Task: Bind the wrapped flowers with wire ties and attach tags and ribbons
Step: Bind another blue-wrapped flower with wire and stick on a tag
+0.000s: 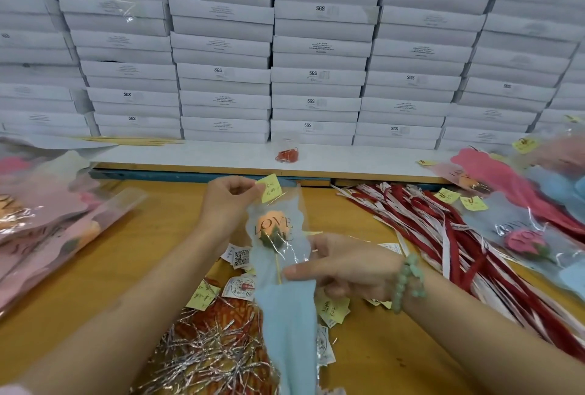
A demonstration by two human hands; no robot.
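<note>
A wrapped flower [278,236] in light blue paper and clear film printed LOVE, with an orange bloom, is held upright over the wooden table [95,274]. My left hand [226,201] pinches a yellow tag [270,188] against the top edge of the wrap. My right hand [345,265], with a green bead bracelet on its wrist, grips the wrap around the stem. A heap of silver wire ties [202,353] lies below my hands. Red and white ribbons [443,236] spread out to the right.
Loose yellow tags [202,295] and white round labels [242,287] lie near the ties. Pink wrapped flowers [41,214] pile at left, pink and blue ones [522,204] at right. Stacked white boxes [316,46] fill the back; a small bag of red clips [287,155] sits before them.
</note>
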